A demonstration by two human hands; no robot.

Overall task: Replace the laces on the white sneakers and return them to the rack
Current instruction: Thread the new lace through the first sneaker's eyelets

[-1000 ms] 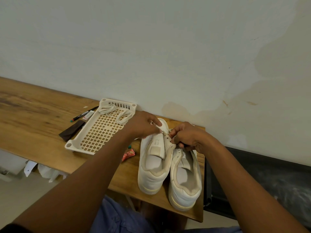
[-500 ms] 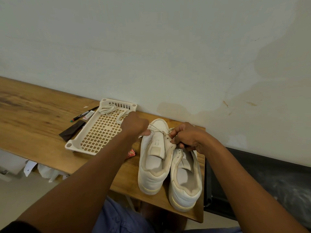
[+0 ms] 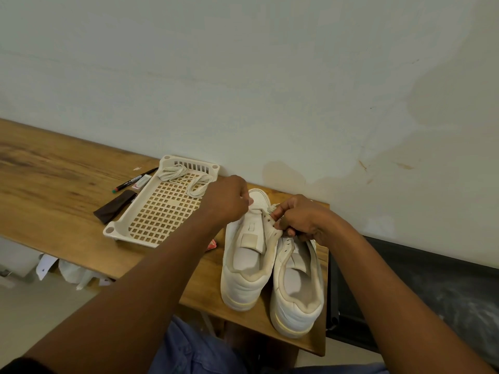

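Observation:
Two white sneakers stand side by side, heels toward me, on the wooden table [image 3: 54,190]: the left sneaker [image 3: 247,265] and the right sneaker [image 3: 297,290]. My left hand [image 3: 226,201] is curled over the left sneaker's toe end and pinches a white lace [image 3: 260,210] that runs across the lowest eyelets. My right hand [image 3: 299,220] grips the eyelet edge of the left sneaker and the lace's other side. A cream lattice tray [image 3: 162,209] to the left holds loose white laces [image 3: 186,178].
A marker [image 3: 135,179], a small eraser-like block [image 3: 141,182] and a dark brown strip [image 3: 114,206] lie left of the tray. A red wrapper [image 3: 212,245] peeks out under my left forearm. The wall is close behind; a dark surface [image 3: 432,292] sits right of the table.
My left hand drew left toward the tray pulling the lace, then came back over the sneaker's toe. My right hand stayed on the eyelets.

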